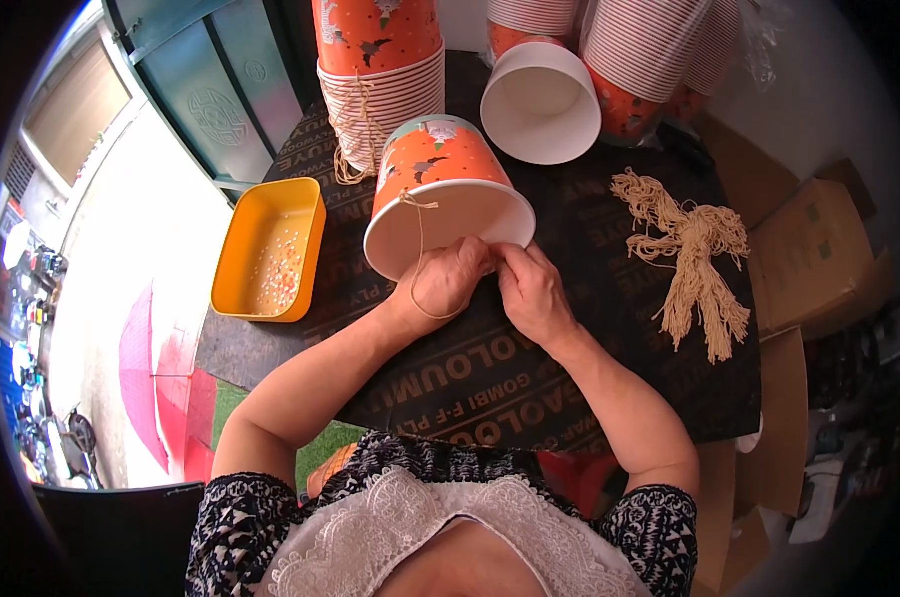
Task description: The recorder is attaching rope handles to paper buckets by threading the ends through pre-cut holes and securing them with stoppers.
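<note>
An orange paper bucket (440, 159) with a white rim and dark printed figures lies tilted in front of me, its open mouth facing me. A thin tan cord (422, 234) is knotted at the left of its rim and loops down over my left wrist; its other end is hidden by my hands. My left hand (445, 279) is closed at the near edge of the rim, fingertips pinched. My right hand (533, 289) is closed against the rim's right side, its fingertips meeting the left ones. Whether the cord's end is between the fingers is hidden.
A yellow tray (316, 239) holding small bits stands at the left. Stacked orange buckets (380, 104) rise behind, with cords hanging from them. Another white-lined bucket (541, 104) and bagged stacks (644, 45) are at the back right. A cord bundle (704, 239) lies right, beside cardboard boxes (813, 249).
</note>
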The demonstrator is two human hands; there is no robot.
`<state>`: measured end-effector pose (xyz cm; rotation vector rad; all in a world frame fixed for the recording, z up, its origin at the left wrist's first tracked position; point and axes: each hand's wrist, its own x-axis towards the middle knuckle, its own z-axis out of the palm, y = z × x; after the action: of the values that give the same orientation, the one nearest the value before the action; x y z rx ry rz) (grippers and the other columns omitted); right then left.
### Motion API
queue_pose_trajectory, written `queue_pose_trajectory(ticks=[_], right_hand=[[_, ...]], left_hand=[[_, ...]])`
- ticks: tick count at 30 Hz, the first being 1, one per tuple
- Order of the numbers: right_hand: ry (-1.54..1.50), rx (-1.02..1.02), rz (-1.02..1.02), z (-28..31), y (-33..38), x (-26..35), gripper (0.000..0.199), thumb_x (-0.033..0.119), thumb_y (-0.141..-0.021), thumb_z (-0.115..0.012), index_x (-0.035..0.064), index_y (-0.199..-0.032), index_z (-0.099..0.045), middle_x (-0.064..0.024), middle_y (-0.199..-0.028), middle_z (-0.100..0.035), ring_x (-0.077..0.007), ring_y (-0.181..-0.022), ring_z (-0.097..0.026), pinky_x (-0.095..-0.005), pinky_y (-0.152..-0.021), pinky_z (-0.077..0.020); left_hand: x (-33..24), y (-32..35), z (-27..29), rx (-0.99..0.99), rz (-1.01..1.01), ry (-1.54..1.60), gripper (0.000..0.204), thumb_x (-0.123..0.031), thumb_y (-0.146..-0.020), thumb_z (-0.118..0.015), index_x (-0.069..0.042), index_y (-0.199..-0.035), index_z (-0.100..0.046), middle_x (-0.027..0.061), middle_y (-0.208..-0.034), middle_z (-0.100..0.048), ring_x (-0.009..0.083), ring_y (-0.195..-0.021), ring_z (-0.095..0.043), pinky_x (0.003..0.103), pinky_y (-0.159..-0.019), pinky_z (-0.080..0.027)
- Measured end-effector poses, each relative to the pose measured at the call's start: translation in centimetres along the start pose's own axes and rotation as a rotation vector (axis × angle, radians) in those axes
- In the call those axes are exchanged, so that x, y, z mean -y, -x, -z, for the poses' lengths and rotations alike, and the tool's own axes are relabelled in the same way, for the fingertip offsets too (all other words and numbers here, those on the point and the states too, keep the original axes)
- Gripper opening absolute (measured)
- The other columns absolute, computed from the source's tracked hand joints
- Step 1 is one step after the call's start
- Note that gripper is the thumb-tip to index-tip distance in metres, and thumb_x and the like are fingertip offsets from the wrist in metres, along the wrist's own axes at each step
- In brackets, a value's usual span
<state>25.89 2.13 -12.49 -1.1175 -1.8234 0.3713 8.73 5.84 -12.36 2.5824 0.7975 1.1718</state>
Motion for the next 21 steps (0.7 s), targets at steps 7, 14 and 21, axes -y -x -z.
queue_pose_trajectory(ticks=[7, 14, 21], right_hand=[[0.023, 0.041, 0.015, 0.2, 0.0, 0.0, 0.012, 0.000, -0.088, -0.053, -0.0002, -0.099, -0.058, -0.0221, -0.091, -0.059, -0.0402, -0.086, -0.059, -0.0458, -0.076, -0.0505], [0.049, 0.046, 0.004, 0.3, 0.1, 0.2, 0.007, 0.002, -0.088, -0.057, 0.0012, -0.095, -0.056, -0.0208, -0.088, -0.058, -0.0397, -0.082, -0.058, -0.0459, -0.072, -0.0498], [0.081, 0.101, 0.043, 0.3, 0.2, 0.4, 0.010, 0.000, -0.084, -0.060, 0.0018, -0.091, -0.055, -0.0190, -0.083, -0.056, -0.0378, -0.078, -0.058, -0.0452, -0.070, -0.0493]], left_hand=[[-0.4, 0.0, 0.3, -0.025, 0.026, -0.011, 0.018, -0.005, -0.084, -0.069, -0.004, -0.090, -0.051, 0.0173, -0.077, -0.065, 0.0388, -0.073, -0.065, 0.043, -0.061, -0.051], [-0.4, 0.2, 0.9, -0.016, 0.183, 0.134, 0.011, -0.002, -0.083, -0.067, -0.002, -0.091, -0.060, 0.0148, -0.081, -0.064, 0.0311, -0.077, -0.064, 0.037, -0.067, -0.051], [-0.3, 0.0, 1.1, -0.031, 0.319, 0.231, 0.009, 0.000, -0.082, -0.064, -0.001, -0.090, -0.062, 0.0136, -0.081, -0.065, 0.0278, -0.075, -0.063, 0.036, -0.067, -0.050]])
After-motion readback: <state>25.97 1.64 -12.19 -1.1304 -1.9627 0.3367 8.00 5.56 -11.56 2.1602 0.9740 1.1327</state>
